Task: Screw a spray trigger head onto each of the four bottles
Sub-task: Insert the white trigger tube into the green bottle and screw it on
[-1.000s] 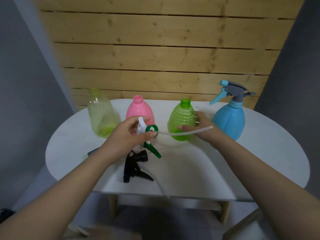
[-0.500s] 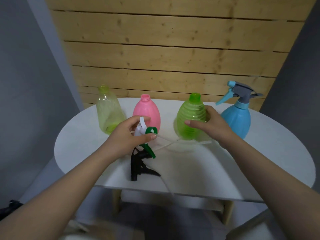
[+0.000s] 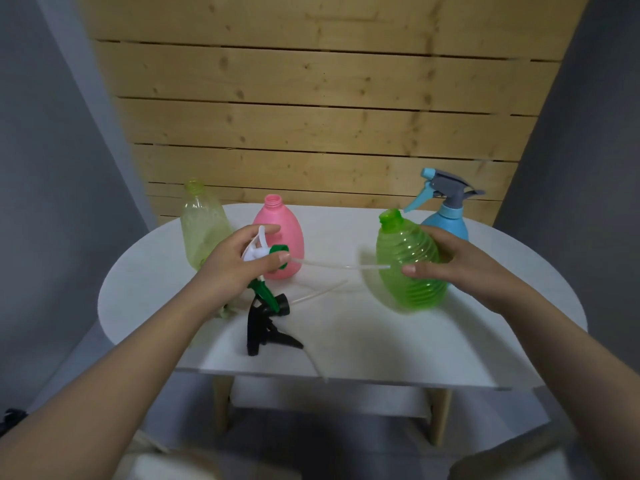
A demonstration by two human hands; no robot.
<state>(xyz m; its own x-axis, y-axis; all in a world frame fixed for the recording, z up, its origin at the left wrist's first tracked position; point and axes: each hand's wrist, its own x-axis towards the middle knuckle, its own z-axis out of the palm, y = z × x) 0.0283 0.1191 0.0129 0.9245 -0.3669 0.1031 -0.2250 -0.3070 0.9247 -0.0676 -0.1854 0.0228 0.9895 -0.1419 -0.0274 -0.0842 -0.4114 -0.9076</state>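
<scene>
Both forearms reach forward; the left hand [image 3: 239, 268] has its fingers curled in a pinch, the right hand [image 3: 460, 265] grips with fingers wrapped

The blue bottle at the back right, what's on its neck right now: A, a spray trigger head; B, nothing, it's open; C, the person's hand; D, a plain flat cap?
A: the blue bottle already carries a blue and grey spray trigger head, while the right hand holds the green bottle in front of it.
</scene>
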